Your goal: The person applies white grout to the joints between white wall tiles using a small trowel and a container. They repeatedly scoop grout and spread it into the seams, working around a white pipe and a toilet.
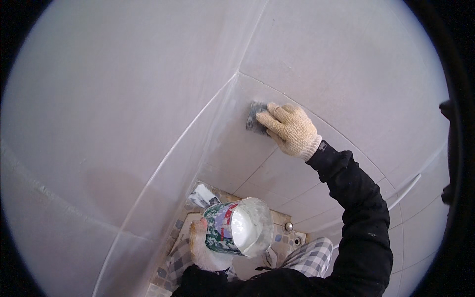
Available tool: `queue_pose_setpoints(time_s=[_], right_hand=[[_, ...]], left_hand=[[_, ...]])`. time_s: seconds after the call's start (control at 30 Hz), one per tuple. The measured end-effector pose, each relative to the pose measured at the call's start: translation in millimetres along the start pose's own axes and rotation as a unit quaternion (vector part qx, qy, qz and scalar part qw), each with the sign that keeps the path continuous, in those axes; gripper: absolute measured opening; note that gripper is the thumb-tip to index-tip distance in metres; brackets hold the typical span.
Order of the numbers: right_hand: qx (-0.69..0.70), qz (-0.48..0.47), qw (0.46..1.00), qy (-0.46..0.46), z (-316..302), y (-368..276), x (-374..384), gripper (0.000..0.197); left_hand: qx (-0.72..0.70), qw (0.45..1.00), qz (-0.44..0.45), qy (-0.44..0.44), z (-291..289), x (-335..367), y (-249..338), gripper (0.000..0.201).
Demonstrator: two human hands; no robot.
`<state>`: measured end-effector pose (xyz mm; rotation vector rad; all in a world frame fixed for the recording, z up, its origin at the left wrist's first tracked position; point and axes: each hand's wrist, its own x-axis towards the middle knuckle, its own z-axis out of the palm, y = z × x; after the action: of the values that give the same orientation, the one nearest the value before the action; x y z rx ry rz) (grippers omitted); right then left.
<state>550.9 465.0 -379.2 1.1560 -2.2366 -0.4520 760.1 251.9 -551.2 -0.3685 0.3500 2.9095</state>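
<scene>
My right hand, in a cream knitted glove, presses a dark, flat grout spreader against the tiled wall near the inside corner. Its fingers lie over the spreader, hiding part of it. Lower down, my left hand, also gloved, grips the side of a bucket with a green, purple and red printed outside. The bucket tilts so its mouth faces right, and white paste fills part of it. More of the paste coats the inner rim.
Large pale grey wall tiles meet at a corner, with white paste along several joints. On the small-tiled floor are a white-smeared item, a round metal knob-like piece and a round fitting. My checked trouser legs flank the bucket.
</scene>
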Motion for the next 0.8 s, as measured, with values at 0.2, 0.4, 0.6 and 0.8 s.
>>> queue_pose_setpoints(time_s=[0.2, 0.4, 0.6, 0.8], right_hand=[[-0.089, 0.039, 0.994, 0.042, 9, 9, 6, 0.052], [-0.047, 0.028, 0.996, -0.070, 11, -17, -13, 0.053], [-0.049, -0.014, 0.998, 0.042, -2, 14, 35, 0.053], [-0.127, -0.041, 0.990, 0.037, 27, 27, 49, 0.046]], left_hand=[[-0.016, 0.997, -0.050, -0.049, -2, 7, 5, 0.079], [0.008, 0.999, -0.018, -0.035, 3, 9, 3, 0.078], [-0.036, 0.998, -0.044, -0.038, 2, 18, 4, 0.077], [-0.029, 0.998, -0.054, -0.002, 1, 22, 3, 0.076]])
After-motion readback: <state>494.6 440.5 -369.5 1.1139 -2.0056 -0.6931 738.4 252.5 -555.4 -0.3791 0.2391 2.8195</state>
